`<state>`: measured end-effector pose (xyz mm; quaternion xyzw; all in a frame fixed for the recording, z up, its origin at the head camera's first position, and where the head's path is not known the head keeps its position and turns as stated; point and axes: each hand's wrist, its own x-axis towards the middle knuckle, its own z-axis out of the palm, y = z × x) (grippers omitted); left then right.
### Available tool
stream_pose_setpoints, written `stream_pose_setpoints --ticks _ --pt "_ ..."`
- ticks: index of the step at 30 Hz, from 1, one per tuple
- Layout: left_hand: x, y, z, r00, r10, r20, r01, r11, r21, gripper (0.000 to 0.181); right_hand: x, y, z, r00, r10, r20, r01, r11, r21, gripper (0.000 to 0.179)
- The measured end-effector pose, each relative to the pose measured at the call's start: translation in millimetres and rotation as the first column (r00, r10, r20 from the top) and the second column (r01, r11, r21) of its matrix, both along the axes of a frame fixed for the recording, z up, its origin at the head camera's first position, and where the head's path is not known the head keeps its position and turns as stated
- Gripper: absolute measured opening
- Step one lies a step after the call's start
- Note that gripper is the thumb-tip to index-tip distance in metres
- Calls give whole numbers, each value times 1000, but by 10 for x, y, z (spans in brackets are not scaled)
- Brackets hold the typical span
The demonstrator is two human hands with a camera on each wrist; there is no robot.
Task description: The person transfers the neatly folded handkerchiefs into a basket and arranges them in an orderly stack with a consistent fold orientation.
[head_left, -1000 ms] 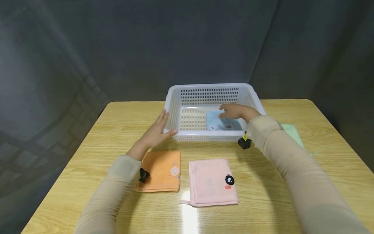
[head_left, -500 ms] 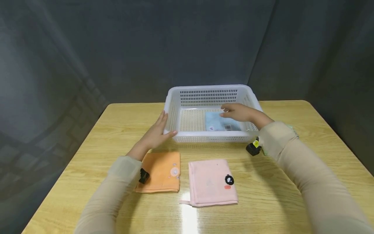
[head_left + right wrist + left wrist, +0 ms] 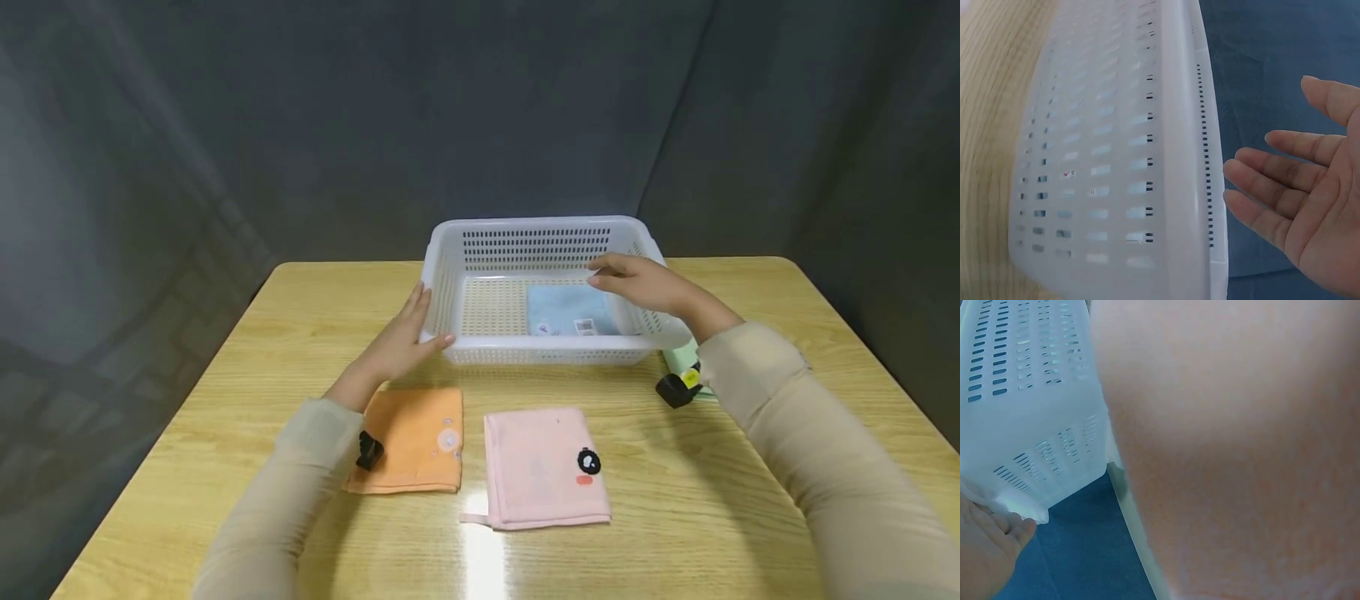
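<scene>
A white perforated plastic basket (image 3: 547, 342) stands at the back of the table. My left hand (image 3: 396, 340) holds its left front corner, thumb over the front rim and fingers along the left side; the left wrist view shows fingertips at the rim. Inside, toward the right, lies a folded light blue cloth (image 3: 562, 310) with a small white label. Over the basket's right end hovers my right hand (image 3: 643, 283), holding nothing; the right wrist view shows its palm and spread, slightly bent fingers beside the basket rim (image 3: 1185, 150).
A folded orange cloth (image 3: 416, 446) lies on the wooden table (image 3: 315, 308) below my left wrist. Right of it is a folded pink cloth (image 3: 547, 471) with an eye design. A green cloth (image 3: 678, 358) lies right of the basket, partly hidden by my right sleeve. Dark curtains surround the table.
My right hand has moved right, away from the blue cloth, which shows more fully. My right forearm has swung right over the green cloth. The left hand and basket stay put.
</scene>
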<state>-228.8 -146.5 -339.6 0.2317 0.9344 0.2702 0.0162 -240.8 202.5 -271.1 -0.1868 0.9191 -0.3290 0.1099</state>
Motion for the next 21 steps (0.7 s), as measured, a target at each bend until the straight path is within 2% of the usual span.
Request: stream_pose_setpoints --ticks 21 --pt "15 13 -25 1000 0 -5 0 999 33 86 269 175 11 998 -51 -30 47 991 -129 46"
